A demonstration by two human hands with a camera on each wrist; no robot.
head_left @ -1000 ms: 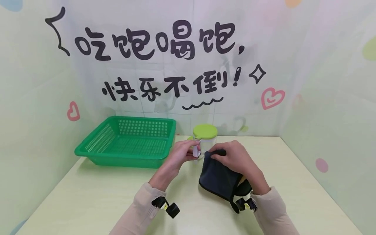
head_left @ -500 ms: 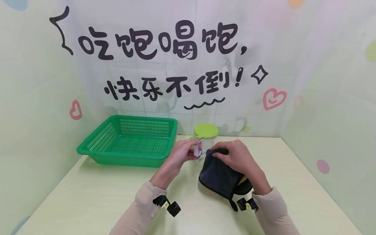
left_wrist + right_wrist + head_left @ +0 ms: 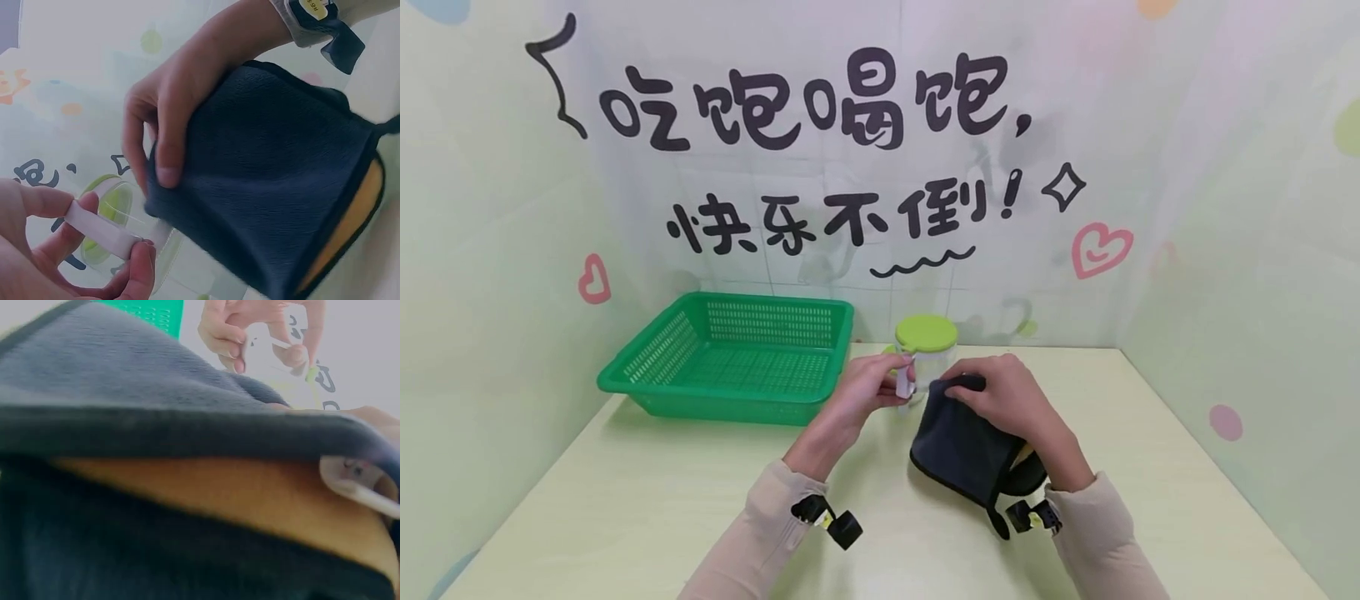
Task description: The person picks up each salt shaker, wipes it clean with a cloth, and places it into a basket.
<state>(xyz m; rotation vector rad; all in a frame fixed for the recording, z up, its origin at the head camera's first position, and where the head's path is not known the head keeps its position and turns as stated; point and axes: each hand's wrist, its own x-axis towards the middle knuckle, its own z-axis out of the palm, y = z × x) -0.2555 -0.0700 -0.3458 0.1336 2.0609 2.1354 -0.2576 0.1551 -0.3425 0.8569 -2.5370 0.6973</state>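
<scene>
With thumb and fingertips, my left hand [image 3: 863, 390] pinches the white handle [image 3: 99, 230] of a clear jar with a light green lid [image 3: 927, 333]. The jar is upright near the back of the table, its lower part partly hidden behind my hands and the cloth. On the right, my right hand [image 3: 1009, 398] grips the top edge of a folded dark grey-blue cloth [image 3: 961, 442] with black trim. The cloth hangs beside the jar, and an orange-tan inner side [image 3: 340, 231] shows between its layers. From its lower corner dangles a small black loop [image 3: 998, 522].
A green perforated plastic basket [image 3: 730, 408] stands at the back left of the pale table [image 3: 647, 517]. Behind it is a printed wall sheet [image 3: 850, 283] with black lettering. Both sleeves carry small black wrist cameras [image 3: 831, 518].
The scene has shifted slightly right and up in the head view. My right hand and the cloth's top edge have moved slightly; both hands keep their holds.
</scene>
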